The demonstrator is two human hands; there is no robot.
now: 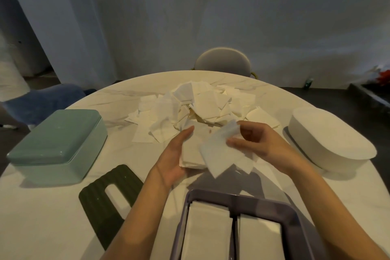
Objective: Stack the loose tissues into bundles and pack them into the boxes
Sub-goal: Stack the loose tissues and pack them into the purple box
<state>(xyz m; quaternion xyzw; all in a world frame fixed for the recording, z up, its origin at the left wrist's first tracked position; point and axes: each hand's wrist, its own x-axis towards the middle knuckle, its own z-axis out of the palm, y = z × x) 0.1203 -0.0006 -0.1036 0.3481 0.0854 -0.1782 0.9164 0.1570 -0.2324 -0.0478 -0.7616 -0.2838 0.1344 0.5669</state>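
Observation:
A heap of loose white tissues [200, 107] lies on the middle of the round marble table [52, 207]. In front of it sits a small squared stack of tissues [192, 154]. My left hand [175, 154] rests flat against the stack's left side, fingers straight. My right hand [253, 141] pinches a single tissue [219, 152] that hangs over the stack's right part. Nearest me, an open purple box [253, 200] holds two bundles of tissues [206, 232] side by side.
A lidded green box [57, 145] stands at the left and a lidded white oval box [331, 141] at the right. A dark ribbed lid with a slot [101, 198] lies flat near my left forearm. A chair [222, 61] stands beyond the table.

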